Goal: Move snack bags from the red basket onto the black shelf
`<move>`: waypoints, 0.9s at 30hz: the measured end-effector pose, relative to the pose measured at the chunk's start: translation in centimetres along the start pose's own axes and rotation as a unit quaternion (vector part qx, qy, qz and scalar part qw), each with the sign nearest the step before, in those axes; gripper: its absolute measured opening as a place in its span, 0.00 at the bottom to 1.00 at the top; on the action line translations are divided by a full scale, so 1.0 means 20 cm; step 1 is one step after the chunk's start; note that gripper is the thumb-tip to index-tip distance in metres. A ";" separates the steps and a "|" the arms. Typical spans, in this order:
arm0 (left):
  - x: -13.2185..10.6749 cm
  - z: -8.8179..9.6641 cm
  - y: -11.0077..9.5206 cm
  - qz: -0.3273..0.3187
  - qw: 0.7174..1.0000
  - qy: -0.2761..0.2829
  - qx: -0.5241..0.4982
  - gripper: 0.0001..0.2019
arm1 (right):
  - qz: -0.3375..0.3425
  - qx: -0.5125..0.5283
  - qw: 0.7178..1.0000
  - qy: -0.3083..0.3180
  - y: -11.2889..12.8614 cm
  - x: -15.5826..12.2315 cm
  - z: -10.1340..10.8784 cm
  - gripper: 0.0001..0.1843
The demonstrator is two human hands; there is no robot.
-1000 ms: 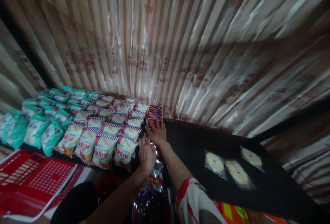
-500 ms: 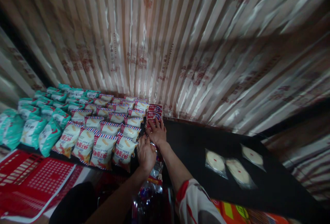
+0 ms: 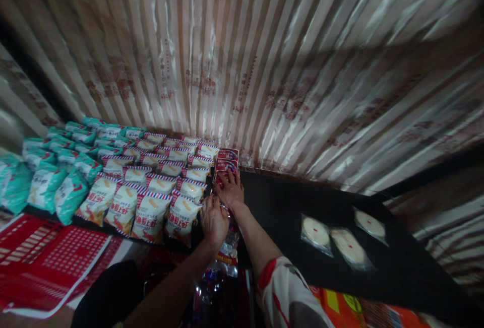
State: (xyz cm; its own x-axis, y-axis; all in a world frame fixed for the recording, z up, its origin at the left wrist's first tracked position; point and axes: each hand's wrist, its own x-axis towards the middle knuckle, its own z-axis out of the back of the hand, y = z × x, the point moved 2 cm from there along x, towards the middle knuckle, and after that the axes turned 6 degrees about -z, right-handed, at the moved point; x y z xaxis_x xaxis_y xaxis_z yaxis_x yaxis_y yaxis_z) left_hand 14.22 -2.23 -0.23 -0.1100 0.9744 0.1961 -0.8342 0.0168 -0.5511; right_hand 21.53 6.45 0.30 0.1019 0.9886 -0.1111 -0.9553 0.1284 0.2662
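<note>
A column of red packets (image 3: 227, 154) with white lettering lies on the black shelf (image 3: 272, 202), running from the back wall toward me. My right hand (image 3: 231, 192) rests on one of them, its fingers spread over the top. Just nearer and to the left, my left hand (image 3: 215, 222) has its fingers bent and close together at a red packet's left side; its fingertips are partly hidden. Below my wrists, a shiny silver-and-red packet (image 3: 229, 250) shows between the forearms. White snack bags (image 3: 184, 217) with striped tops stand in rows left of my hands.
Teal snack bags (image 3: 48, 187) fill the shelf's far left. A red plastic basket (image 3: 53, 262) sits below its front edge. Flat round items in clear wrappers (image 3: 351, 248) lie at the right. Orange packages (image 3: 336, 308) are at the lower right. A pleated, patterned sheet (image 3: 234, 56) hangs behind.
The view has shifted slightly, so the shelf goods on the left sit a little higher in the picture. Both hands stay at the red packets, with only a slight shift.
</note>
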 end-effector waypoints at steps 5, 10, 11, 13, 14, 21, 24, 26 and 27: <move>0.00 0.01 -0.01 0.005 1.000 0.003 -0.004 0.20 | 0.004 -0.017 1.000 0.005 0.00 -0.01 0.00 0.28; -0.01 0.02 -0.01 0.012 1.000 0.009 -0.010 0.21 | 0.007 -0.040 0.999 -0.003 0.01 -0.01 0.01 0.30; -0.01 0.02 -0.01 0.012 1.000 0.008 -0.009 0.21 | 0.008 -0.044 0.999 -0.007 0.02 -0.01 0.02 0.30; -0.01 0.02 -0.01 0.011 1.000 0.008 -0.007 0.20 | 0.012 -0.052 0.999 -0.013 0.02 -0.01 0.03 0.30; -0.01 0.02 -0.01 0.011 1.000 0.007 -0.006 0.20 | 0.015 -0.055 0.998 -0.016 0.03 -0.02 0.04 0.30; -0.02 -0.03 0.01 0.003 0.999 -0.027 -0.018 0.21 | 0.030 -0.068 0.996 -0.046 0.04 -0.03 0.06 0.30; -0.02 -0.03 0.02 0.000 0.999 -0.028 -0.021 0.21 | 0.025 -0.063 0.996 -0.055 0.04 -0.04 0.07 0.31; -0.03 -0.04 0.02 0.004 1.000 -0.022 -0.019 0.22 | 0.029 -0.056 0.996 -0.060 0.04 -0.05 0.07 0.31; -0.03 -0.04 0.02 0.006 1.000 -0.020 -0.019 0.22 | 0.031 -0.053 0.996 -0.062 0.04 -0.05 0.07 0.30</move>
State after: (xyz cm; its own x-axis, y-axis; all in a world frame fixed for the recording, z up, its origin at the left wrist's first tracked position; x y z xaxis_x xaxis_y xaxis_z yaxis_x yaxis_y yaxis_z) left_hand 14.40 -2.61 -1.17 -0.1420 0.9647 0.2217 -0.8121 0.0145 -0.5833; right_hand 21.11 5.63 2.05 0.0694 0.9973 0.0232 -0.9842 0.0646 0.1650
